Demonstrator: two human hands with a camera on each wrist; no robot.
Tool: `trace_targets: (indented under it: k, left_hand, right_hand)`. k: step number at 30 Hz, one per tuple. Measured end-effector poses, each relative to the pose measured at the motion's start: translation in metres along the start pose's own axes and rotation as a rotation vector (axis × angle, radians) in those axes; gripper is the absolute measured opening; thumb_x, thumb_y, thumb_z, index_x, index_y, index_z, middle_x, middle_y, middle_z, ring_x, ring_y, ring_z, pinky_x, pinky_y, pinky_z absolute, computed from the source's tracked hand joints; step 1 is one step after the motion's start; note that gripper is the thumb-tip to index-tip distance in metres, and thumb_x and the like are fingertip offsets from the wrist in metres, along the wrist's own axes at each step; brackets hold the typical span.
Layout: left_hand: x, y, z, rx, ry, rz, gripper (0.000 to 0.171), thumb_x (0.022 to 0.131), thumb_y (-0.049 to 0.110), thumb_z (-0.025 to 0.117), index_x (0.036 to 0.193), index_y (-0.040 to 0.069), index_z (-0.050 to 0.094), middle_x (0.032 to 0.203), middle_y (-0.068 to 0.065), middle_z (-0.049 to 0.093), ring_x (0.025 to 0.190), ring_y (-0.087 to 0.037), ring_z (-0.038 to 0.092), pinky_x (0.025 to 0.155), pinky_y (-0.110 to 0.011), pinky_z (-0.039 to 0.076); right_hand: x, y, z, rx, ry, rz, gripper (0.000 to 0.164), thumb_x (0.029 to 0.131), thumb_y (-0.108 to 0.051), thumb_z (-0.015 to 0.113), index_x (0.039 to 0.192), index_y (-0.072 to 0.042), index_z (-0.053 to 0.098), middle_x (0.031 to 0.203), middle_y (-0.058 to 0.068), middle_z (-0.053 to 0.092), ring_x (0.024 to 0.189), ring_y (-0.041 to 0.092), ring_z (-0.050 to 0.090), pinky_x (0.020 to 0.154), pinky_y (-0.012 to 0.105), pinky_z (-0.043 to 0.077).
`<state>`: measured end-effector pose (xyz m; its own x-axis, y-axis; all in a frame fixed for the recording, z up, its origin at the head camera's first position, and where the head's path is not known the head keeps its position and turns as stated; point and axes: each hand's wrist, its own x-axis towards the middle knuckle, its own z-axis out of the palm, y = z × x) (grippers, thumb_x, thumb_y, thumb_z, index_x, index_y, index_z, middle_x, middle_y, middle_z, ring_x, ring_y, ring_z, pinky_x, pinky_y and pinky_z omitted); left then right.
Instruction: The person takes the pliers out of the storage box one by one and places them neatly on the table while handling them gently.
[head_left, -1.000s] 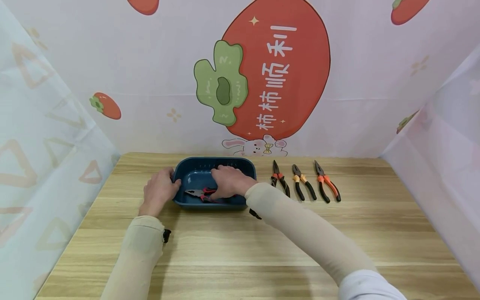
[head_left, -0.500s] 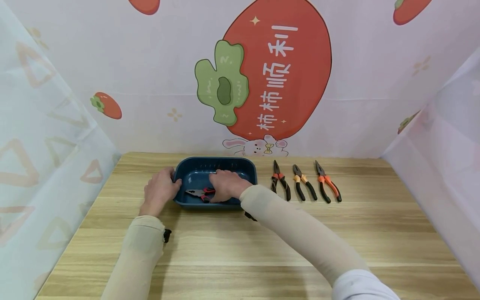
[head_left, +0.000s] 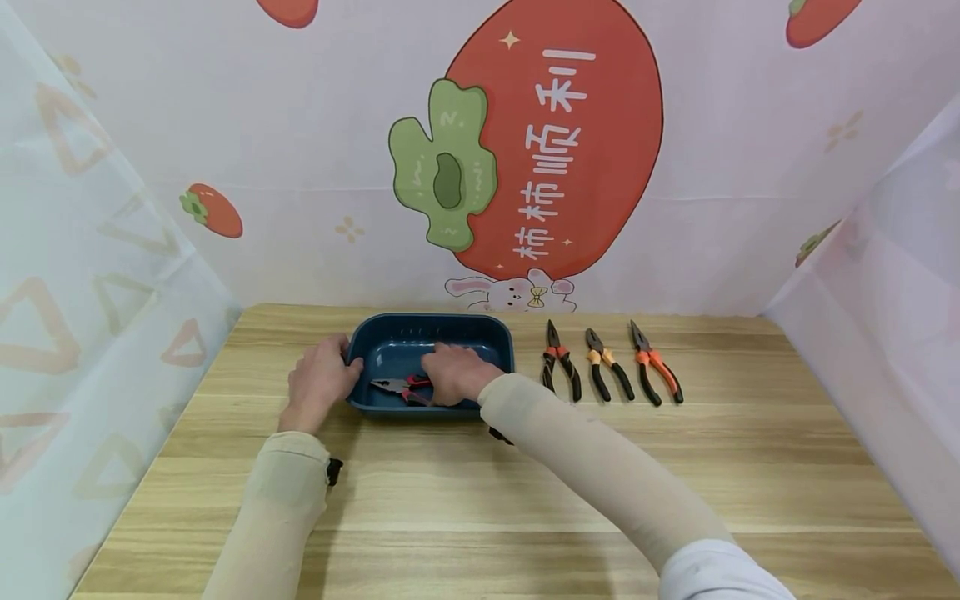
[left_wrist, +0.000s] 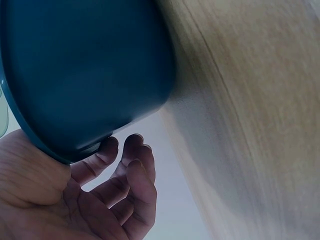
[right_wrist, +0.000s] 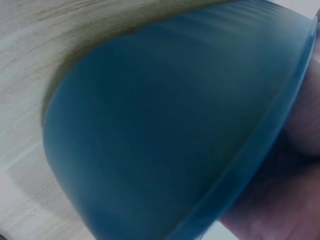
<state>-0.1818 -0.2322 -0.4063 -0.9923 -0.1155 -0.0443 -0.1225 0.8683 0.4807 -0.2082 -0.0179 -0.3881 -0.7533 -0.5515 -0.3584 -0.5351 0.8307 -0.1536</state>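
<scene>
A pair of pliers (head_left: 393, 386) with grey jaws and red-and-black handles lies in the dark blue plastic basin (head_left: 420, 412), jaws pointing left. My right hand (head_left: 457, 375) reaches down inside the basin, fingers curled at the handles and hiding their ends. In the right wrist view, the basin wall (right_wrist: 165, 125) blocks the fingers, and only part of the hand (right_wrist: 285, 200) shows beyond the rim. With my left hand (head_left: 321, 379) I hold the basin's left end: in the left wrist view the thumb side goes over the rim and the fingers (left_wrist: 142, 185) curl below it.
Three more pliers lie in a row right of the basin: an orange-and-black pair (head_left: 561, 362), a yellow-and-black pair (head_left: 606, 367) and a brighter orange pair (head_left: 655, 367). A patterned cloth wall (head_left: 300, 250) borders the back of the wooden table (head_left: 450, 517).
My right hand has shifted slightly inside the basin and its fingers have drawn together at the pliers' handles. The pliers and my left hand have hardly moved.
</scene>
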Motion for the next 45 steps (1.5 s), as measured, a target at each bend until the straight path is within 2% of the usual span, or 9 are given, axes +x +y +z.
trace_targets:
  k: [13, 23, 34, 40, 45]
  left_hand:
    - [0.000, 0.000, -0.001, -0.001, -0.005, -0.002, 0.018, 0.100, 0.022, 0.061, 0.094, 0.005, 0.056, 0.074, -0.011, 0.054, 0.065, -0.030, 0.055, 0.057, -0.041, 0.039]
    - [0.001, 0.002, -0.003, 0.000, 0.002, 0.008, 0.018, 0.100, 0.021, 0.061, 0.092, 0.005, 0.056, 0.073, -0.011, 0.054, 0.064, -0.029, 0.055, 0.057, -0.040, 0.039]
    - [0.000, 0.002, -0.003, -0.005, -0.001, 0.004, 0.018, 0.100, 0.021, 0.061, 0.092, 0.005, 0.056, 0.072, -0.010, 0.053, 0.063, -0.029, 0.055, 0.056, -0.040, 0.039]
    - [-0.001, 0.001, -0.002, 0.006, 0.002, 0.011, 0.021, 0.100, 0.022, 0.061, 0.088, 0.006, 0.054, 0.072, -0.010, 0.052, 0.062, -0.029, 0.053, 0.055, -0.041, 0.038]
    - [-0.001, 0.000, -0.001, 0.008, 0.002, 0.013, 0.022, 0.100, 0.022, 0.061, 0.087, 0.007, 0.053, 0.072, -0.010, 0.052, 0.062, -0.029, 0.053, 0.054, -0.040, 0.038]
  right_hand:
    - [0.000, 0.002, 0.002, -0.006, 0.016, -0.044, 0.046, 0.089, -0.031, 0.080, 0.131, -0.018, 0.065, 0.125, 0.005, 0.057, 0.105, 0.021, 0.051, 0.096, 0.041, 0.048]
    - [-0.001, 0.005, -0.001, -0.003, 0.012, -0.081, 0.049, 0.093, -0.029, 0.077, 0.138, -0.020, 0.061, 0.127, 0.006, 0.056, 0.108, 0.022, 0.049, 0.096, 0.042, 0.046]
    - [-0.002, 0.005, -0.001, 0.012, 0.011, -0.104, 0.046, 0.091, -0.019, 0.078, 0.134, -0.019, 0.063, 0.119, 0.005, 0.057, 0.103, 0.021, 0.050, 0.091, 0.038, 0.048]
    - [0.000, 0.007, 0.001, -0.005, 0.025, -0.123, 0.042, 0.090, -0.023, 0.080, 0.129, -0.018, 0.065, 0.118, 0.003, 0.058, 0.101, 0.020, 0.051, 0.090, 0.036, 0.048]
    - [-0.003, 0.011, 0.001, -0.017, 0.046, -0.126, 0.047, 0.088, -0.027, 0.083, 0.130, -0.018, 0.065, 0.119, 0.003, 0.060, 0.102, 0.020, 0.052, 0.092, 0.036, 0.049]
